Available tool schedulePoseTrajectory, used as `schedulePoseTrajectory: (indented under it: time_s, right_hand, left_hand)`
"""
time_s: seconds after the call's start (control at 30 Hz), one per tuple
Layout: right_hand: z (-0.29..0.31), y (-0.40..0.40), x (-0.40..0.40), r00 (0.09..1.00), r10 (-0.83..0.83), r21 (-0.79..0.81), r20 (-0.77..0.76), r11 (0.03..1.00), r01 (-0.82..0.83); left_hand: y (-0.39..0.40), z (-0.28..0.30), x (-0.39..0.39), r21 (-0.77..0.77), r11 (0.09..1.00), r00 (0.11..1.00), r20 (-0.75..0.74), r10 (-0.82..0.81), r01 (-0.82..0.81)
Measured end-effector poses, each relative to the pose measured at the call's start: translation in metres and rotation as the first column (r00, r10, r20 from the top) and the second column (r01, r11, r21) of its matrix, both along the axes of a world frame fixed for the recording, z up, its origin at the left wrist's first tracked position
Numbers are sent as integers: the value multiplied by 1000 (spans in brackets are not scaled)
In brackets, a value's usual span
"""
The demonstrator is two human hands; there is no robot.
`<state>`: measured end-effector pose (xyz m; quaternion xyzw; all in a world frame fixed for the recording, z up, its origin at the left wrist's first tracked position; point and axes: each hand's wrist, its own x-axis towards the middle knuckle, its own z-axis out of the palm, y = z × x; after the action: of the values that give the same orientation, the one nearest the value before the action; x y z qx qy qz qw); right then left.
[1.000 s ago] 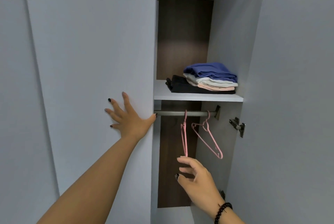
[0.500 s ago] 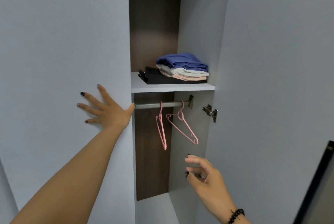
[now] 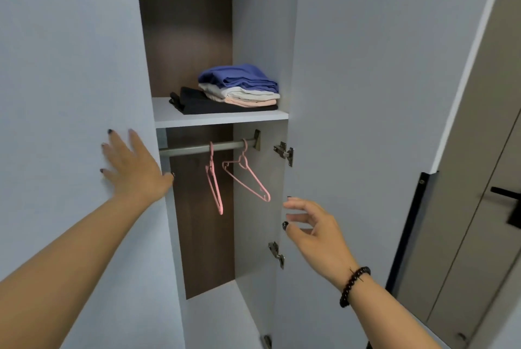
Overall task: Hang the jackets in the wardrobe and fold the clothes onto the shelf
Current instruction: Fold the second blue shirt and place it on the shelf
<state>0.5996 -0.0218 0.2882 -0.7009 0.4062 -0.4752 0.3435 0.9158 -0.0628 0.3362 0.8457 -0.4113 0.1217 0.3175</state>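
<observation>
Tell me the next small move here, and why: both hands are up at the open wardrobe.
Probably reach the right hand in and lift the nearer pink hanger off the rail. Both hangers hang bare, no jacket is in view, and folded clothes already sit on the shelf. The right hand is open and empty; the left hand rests flat on the left door.

i see matt pale laminate wardrobe doors (image 3: 70, 66), a dark wood-grain back panel (image 3: 186, 24), a brushed metal rail (image 3: 197, 148), smooth pink hangers (image 3: 248, 179), soft folded cloth (image 3: 239, 86).
</observation>
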Motion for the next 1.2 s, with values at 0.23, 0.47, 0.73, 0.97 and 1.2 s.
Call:
schedulePoseTrajectory:
  time_s: [0.23, 0.47, 0.73, 0.97, 1.2]
  right_hand:
    - [57, -13, -66, 996, -83, -261, -22, 962, 75]
    - [106, -10, -150, 988, -127, -751, 91, 642, 151]
    - [96, -46, -207, 992, -68, -467, 108, 877, 112]
    - [85, -62, -216, 951, 280, -177, 134, 951, -255]
    - [84, -65, -212, 928, 346, -202, 139, 927, -316]
  left_hand:
    - [24, -15, -163, -71, 871, 873, 4, -488, 487]
    - [36, -46, -323, -143, 680, 670, -113, -733, 719]
    - [15, -47, -412, -256, 668, 680, -50, -731, 699]
    - [-4, -62, -434, -192, 721, 733, -17, -681, 665]
    - [1, -68, -425, -245, 704, 710, -80, -700, 667]
